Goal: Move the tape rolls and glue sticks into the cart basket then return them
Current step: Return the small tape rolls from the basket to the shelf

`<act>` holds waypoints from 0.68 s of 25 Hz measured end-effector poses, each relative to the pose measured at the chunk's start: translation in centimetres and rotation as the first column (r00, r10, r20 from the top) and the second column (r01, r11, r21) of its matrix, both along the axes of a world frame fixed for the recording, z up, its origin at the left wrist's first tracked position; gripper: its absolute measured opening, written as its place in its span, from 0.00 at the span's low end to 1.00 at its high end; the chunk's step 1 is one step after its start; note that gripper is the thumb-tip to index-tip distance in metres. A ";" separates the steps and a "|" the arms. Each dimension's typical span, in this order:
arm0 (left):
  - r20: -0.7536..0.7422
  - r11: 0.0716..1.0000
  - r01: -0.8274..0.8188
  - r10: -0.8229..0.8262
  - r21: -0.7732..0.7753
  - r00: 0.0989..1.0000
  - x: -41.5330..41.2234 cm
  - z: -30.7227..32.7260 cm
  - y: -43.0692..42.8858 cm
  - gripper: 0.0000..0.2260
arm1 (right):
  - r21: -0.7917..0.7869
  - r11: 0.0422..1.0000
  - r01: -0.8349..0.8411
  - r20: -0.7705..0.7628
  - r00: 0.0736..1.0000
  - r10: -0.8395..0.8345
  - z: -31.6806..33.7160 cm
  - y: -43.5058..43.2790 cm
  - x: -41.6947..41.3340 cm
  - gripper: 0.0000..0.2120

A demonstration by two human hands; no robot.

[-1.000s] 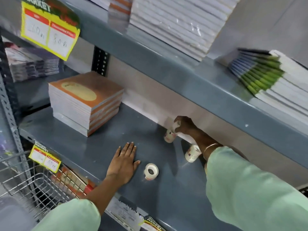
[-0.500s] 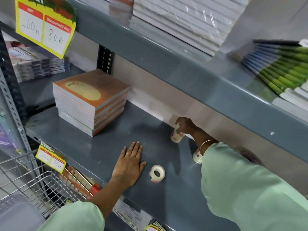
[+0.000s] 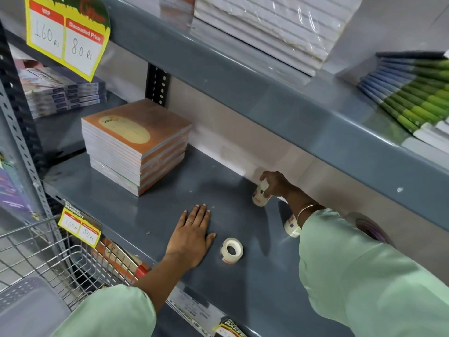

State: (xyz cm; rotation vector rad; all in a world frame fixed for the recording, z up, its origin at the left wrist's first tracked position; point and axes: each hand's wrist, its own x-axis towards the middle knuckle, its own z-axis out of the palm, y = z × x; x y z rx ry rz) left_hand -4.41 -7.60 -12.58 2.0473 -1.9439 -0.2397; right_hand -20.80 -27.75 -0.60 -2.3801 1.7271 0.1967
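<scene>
My right hand (image 3: 275, 183) reaches deep under the upper shelf and grips a white glue stick (image 3: 260, 194) that stands near the back wall of the grey shelf (image 3: 136, 215). A second white glue stick (image 3: 292, 226) stands just in front of my right wrist, partly hidden by the sleeve. A clear tape roll (image 3: 231, 250) lies on the shelf close to my left thumb. My left hand (image 3: 193, 235) rests flat on the shelf, fingers spread, holding nothing.
A stack of orange notebooks (image 3: 136, 142) sits at the shelf's left. The wire cart basket (image 3: 43, 254) stands at lower left below the shelf edge. The upper shelf (image 3: 243, 76) overhangs closely, with book stacks on it. Yellow price tags (image 3: 79, 228) hang on the edges.
My right hand has kept its grip on the glue stick near the back wall. The left hand stays flat. The view has shifted slightly.
</scene>
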 end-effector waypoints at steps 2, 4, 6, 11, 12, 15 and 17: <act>0.008 1.000 0.003 -0.003 0.009 1.000 0.0 0.0 0.0 0.40 | -0.091 0.996 0.017 0.011 1.000 -0.016 0.3 1.3 0.5 0.36; 0.010 1.000 0.005 -0.005 0.019 1.000 0.0 -0.2 -0.1 0.40 | -0.296 0.955 0.002 0.121 0.992 0.035 0.4 4.0 1.6 0.35; 0.018 1.000 0.004 -0.004 0.023 1.000 0.1 -0.2 -0.2 0.40 | -0.354 0.930 -0.100 0.215 0.959 0.184 -0.5 7.7 2.7 0.28; 0.044 0.999 -0.007 0.005 0.046 0.999 -0.1 0.0 0.0 0.30 | 0.149 0.932 -0.330 0.104 0.943 0.317 -4.4 15.3 1.7 0.29; 0.043 0.998 -0.004 0.001 0.056 0.999 -0.1 0.1 0.0 0.28 | 0.163 0.926 -0.339 0.117 0.939 0.323 -4.8 15.8 1.4 0.28; 0.037 0.999 0.003 -0.004 0.049 0.999 -0.1 0.3 0.2 0.27 | 0.113 0.932 -0.345 0.170 0.931 0.324 -4.9 16.3 1.1 0.22; 0.050 0.999 -0.001 -0.001 0.038 0.999 0.0 0.1 0.1 0.30 | 0.105 0.933 -0.345 0.156 0.932 0.328 -4.9 16.5 1.0 0.21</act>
